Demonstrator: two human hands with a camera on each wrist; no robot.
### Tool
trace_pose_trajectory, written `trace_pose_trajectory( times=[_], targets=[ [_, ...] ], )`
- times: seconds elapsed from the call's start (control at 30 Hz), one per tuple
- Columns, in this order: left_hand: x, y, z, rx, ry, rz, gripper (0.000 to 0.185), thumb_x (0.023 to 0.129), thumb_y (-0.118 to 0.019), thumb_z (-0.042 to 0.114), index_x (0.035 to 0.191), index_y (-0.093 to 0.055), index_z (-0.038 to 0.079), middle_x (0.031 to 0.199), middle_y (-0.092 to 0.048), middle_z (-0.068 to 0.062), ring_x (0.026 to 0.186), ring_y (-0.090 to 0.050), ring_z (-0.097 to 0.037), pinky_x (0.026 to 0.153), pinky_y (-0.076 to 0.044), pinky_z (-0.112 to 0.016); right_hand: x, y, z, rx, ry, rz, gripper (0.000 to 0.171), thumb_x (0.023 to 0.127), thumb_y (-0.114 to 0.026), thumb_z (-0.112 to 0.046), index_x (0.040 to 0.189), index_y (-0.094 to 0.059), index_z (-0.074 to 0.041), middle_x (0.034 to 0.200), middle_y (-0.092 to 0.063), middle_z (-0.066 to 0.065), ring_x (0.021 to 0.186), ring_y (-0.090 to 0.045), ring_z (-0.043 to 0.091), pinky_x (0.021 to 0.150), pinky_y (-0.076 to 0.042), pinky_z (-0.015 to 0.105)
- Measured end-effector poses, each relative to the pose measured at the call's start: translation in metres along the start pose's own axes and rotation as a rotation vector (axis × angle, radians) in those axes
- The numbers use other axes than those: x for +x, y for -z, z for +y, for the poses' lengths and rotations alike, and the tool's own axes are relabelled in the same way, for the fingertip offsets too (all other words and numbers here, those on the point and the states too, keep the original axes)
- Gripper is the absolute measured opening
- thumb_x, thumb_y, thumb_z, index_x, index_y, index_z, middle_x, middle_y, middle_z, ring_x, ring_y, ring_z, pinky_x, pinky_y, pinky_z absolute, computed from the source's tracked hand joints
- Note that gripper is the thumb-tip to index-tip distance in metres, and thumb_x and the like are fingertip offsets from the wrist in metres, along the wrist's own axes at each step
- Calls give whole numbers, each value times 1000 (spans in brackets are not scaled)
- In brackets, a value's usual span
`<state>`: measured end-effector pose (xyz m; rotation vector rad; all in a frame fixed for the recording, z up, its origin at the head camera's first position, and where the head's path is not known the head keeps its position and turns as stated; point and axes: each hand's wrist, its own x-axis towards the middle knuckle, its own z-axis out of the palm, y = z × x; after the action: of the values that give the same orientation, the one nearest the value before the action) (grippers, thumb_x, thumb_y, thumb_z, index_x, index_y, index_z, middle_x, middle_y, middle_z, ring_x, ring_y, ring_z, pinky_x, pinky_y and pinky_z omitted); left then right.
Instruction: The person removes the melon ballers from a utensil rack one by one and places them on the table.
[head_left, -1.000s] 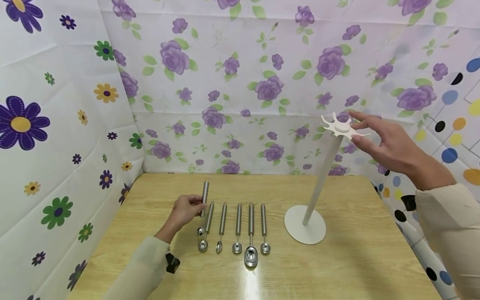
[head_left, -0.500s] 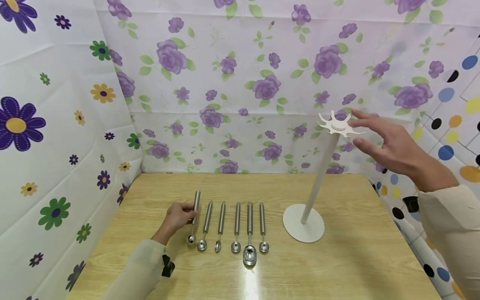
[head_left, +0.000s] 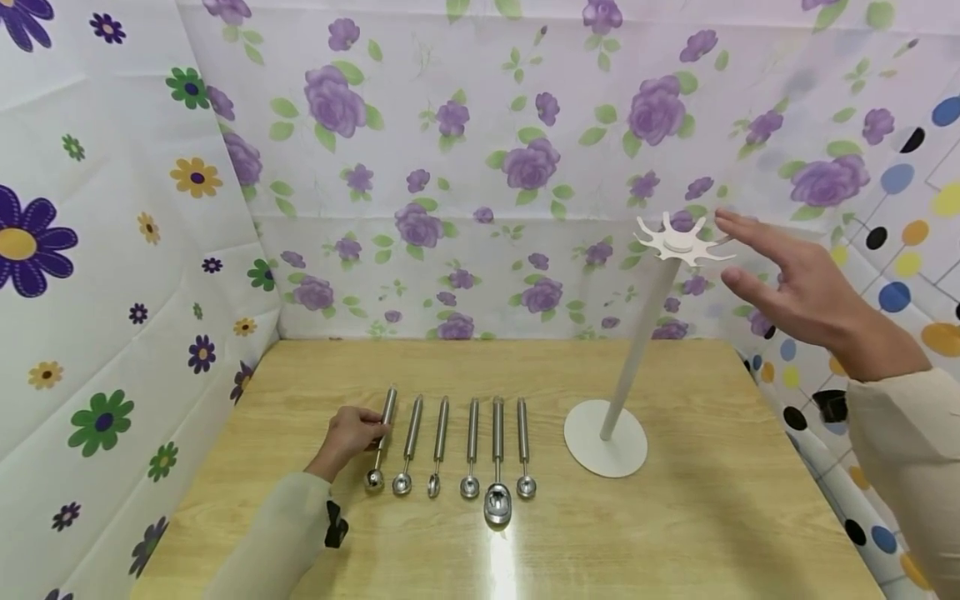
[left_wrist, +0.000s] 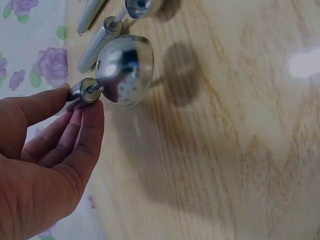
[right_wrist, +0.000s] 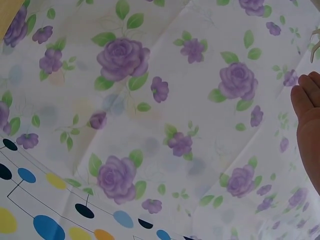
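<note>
At the left end of a row of metal scoops, my left hand (head_left: 352,435) pinches the steel handle of a melon baller (head_left: 374,480) between thumb and fingertips. Its round bowl (left_wrist: 125,67) faces down over the wood in the left wrist view, small dots showing on the shiny back. My right hand (head_left: 802,292) is raised at the right, thumb and fingers apart and holding nothing. Just left of its fingertips is the pronged white top (head_left: 678,242) of a stand. In the right wrist view the right hand's fingers (right_wrist: 306,102) appear at the edge.
Several more steel scoops lie side by side on the wooden table (head_left: 637,533), among them a larger oval one (head_left: 498,505). The stand's round white base (head_left: 606,439) rests to their right. Flowered cloth (head_left: 450,150) hangs behind, with patterned sheets at both sides.
My left hand has brought the melon baller left and down, into line beside the other scoops. My right hand has drawn slightly away from the stand's prongs.
</note>
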<state>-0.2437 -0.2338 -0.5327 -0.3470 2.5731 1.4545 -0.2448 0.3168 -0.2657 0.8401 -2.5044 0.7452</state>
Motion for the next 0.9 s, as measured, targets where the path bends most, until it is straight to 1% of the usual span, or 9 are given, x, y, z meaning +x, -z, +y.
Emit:
trace_pose_trajectory(
  times=[0.07,0.1,0.2,0.3,0.4,0.5,0.63,0.77,0.9],
  targets=[
    [2,0,-2,12,13,5,29,90,-72,3,115,-67,-13,97,-72,-21,78,-72,-26,67,-61,-33,0,-1,0,6,9,11,58,102,-59,-24,156,-38,-22,159,-35,4,143,-25,2,117,-18,62],
    [3,1,-2,21,18,3,29,90,-72,3,115,-68,-12,97,-72,-20,77,-72,-25,67,-61,-33,0,-2,1,9,13,16,58,102,-59,-24,156,-38,-22,159,-35,6,143,-25,1,118,-18,61],
    [5,1,-2,49,25,-6,30,91,-72,4,115,-68,-12,98,-72,-19,76,-70,-20,67,-60,-32,-1,-5,2,18,24,29,58,102,-58,-25,156,-38,-22,158,-35,9,144,-26,6,118,-17,60],
    [7,2,-3,63,36,-15,30,91,-73,6,115,-68,-12,99,-72,-19,76,-69,-18,69,-59,-32,-1,-8,2,23,26,38,57,102,-57,-26,156,-38,-22,158,-35,10,144,-27,8,117,-17,62],
    [8,2,-5,77,54,-20,31,91,-73,7,116,-68,-11,100,-71,-19,77,-68,-17,71,-59,-33,-1,-11,2,30,20,38,58,102,-57,-27,156,-37,-24,158,-35,9,142,-27,7,116,-18,64],
    [9,2,-4,104,51,-30,33,91,-72,8,117,-67,-12,99,-71,-20,78,-68,-19,71,-58,-34,0,-11,2,31,16,39,58,102,-57,-27,156,-36,-25,158,-35,8,142,-28,8,116,-18,65],
    [10,2,-4,125,53,-30,32,91,-72,7,115,-67,-13,96,-71,-19,77,-67,-19,68,-57,-33,-1,-11,2,29,18,43,58,102,-57,-27,156,-36,-24,158,-35,9,143,-28,12,116,-18,64],
    [11,1,-5,146,49,-24,31,90,-72,7,113,-68,-12,91,-71,-18,75,-67,-19,64,-57,-32,-1,-9,2,25,26,51,58,102,-56,-27,156,-36,-24,158,-35,9,143,-27,6,119,-19,56],
    [13,-2,-8,179,51,-11,29,89,-74,7,111,-69,-11,87,-71,-16,71,-66,-18,61,-56,-30,-3,-9,2,17,29,56,58,102,-56,-27,156,-37,-23,158,-35,6,142,-27,3,120,-20,42]
  ],
)
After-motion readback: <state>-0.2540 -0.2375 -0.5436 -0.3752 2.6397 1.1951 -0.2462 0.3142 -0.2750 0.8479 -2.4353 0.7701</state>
